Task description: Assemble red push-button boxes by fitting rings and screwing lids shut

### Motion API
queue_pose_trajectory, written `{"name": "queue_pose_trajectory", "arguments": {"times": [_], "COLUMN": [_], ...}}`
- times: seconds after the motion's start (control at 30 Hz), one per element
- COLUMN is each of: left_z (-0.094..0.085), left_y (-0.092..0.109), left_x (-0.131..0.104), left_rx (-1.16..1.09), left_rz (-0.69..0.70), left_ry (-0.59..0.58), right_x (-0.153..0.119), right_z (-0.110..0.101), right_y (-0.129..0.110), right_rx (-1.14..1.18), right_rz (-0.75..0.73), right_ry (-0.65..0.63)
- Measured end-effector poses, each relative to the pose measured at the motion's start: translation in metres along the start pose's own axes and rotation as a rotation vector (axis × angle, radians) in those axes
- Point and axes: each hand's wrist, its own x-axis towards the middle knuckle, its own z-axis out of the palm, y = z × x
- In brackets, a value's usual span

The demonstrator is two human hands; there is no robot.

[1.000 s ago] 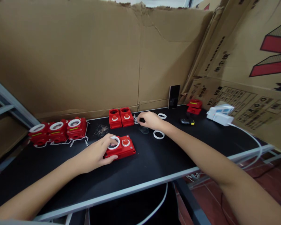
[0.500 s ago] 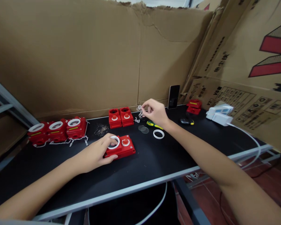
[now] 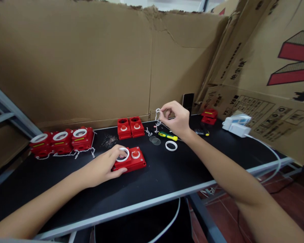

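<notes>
My left hand [image 3: 106,166] grips the left end of a red box [image 3: 137,164] lying on the black table. Its fingers reach over a white ring [image 3: 128,156] set on the box, and the thumb lies along the near side. A red button [image 3: 135,154] shows on the box's right half. Above the table, my right hand [image 3: 177,118] pinches a looped white cord [image 3: 156,115] between thumb and fingertips; the cord hangs down. Under that hand lie a yellow-green screwdriver [image 3: 168,136], clear round discs [image 3: 155,141] and a loose white ring [image 3: 171,145].
Two red boxes [image 3: 130,128] stand at the back, and three ringed ones [image 3: 62,143] with white cords are at the left. Farther right are a dark phone [image 3: 188,103], more red boxes [image 3: 209,116] and a white plug adapter [image 3: 236,125]. Cardboard walls [image 3: 91,67] enclose the back.
My right hand has moved right and slightly up, drawing the looped white cord away from the other cords on the table. My left hand stays on the red box.
</notes>
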Motion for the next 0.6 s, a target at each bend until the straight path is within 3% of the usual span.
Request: {"name": "queue_pose_trajectory", "arguments": {"times": [0.17,0.33,0.5,0.6], "left_z": [0.0,-0.004,-0.004,0.001], "left_y": [0.002,0.001,0.001,0.006], "left_x": [0.001,0.0,0.001,0.002], "left_rx": [-0.01,0.032,0.14,0.155], "left_rz": [0.0,-0.037,-0.008,0.134], "left_ry": [-0.005,0.006,0.217,0.355], "right_x": [0.001,-0.006,-0.023,-0.038], "right_z": [-0.005,0.003,0.021,0.033], "right_y": [-0.01,-0.018,-0.04,-0.06], "right_rx": [0.096,0.432,0.719,0.819], "right_rz": [0.046,0.216,0.354,0.386], "right_ry": [-0.119,-0.238,-0.391,-0.395]}}
